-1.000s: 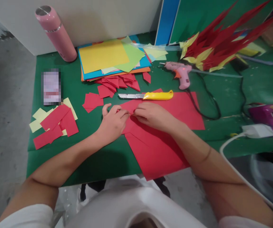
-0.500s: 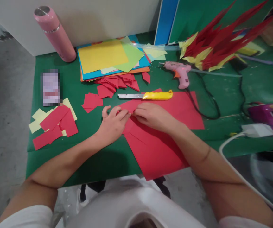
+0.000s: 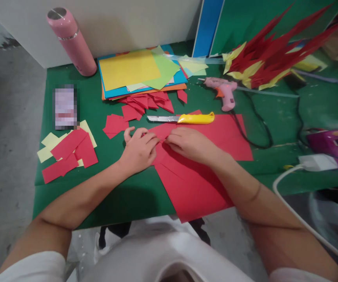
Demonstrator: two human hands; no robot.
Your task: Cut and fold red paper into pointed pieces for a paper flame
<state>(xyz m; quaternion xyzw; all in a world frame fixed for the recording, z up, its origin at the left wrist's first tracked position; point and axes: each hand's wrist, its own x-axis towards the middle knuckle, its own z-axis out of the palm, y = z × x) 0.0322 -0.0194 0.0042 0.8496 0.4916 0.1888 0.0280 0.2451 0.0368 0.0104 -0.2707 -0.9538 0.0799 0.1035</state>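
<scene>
Left hand (image 3: 139, 150), right hand (image 3: 191, 143): fingers curled on red paper (image 3: 198, 188), grip indiscernible. Knife (image 3: 194, 118) just beyond them; glue gun (image 3: 227, 91) farther right.

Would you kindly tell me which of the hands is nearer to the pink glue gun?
Right. The right hand is over the red paper, below and left of the pink glue gun in view; the left hand is farther left.

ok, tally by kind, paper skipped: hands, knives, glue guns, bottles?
Hands: 2 (left hand, right hand)
Knife: 1
Glue gun: 1
Bottle: 1
Total: 5
</scene>
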